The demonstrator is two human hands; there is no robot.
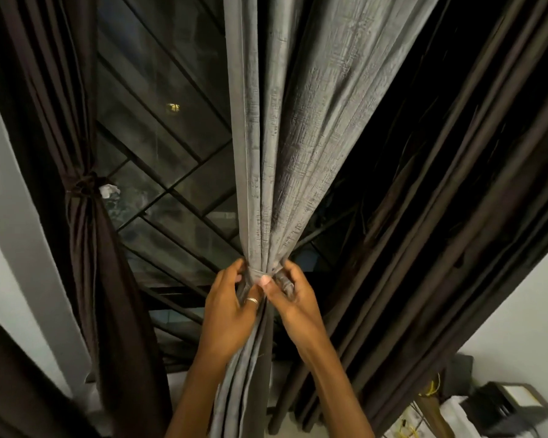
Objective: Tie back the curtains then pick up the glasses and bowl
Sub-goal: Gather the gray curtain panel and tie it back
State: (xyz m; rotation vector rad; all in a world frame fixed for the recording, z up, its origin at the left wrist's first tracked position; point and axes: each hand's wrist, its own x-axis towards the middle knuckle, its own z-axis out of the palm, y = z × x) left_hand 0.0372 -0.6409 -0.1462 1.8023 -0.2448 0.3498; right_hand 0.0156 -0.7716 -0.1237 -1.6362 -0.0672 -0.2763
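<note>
A grey textured curtain (285,137) hangs in the middle, gathered into a narrow bunch at about waist height. A grey tie band (256,274) wraps that bunch. My left hand (231,308), wearing a ring, grips the gathered fabric from the left. My right hand (290,295) pinches the band's end at the right, thumb pressed across the front. At the left a dark brown curtain (76,128) is tied back with a knot (84,184). No glasses or bowl are in view.
Dark brown curtains (456,184) hang loose at the right. Behind is a night-dark window with a diagonal metal grille (168,172). White wall (10,191) shows at the left. A black box and cables (500,409) sit at the lower right.
</note>
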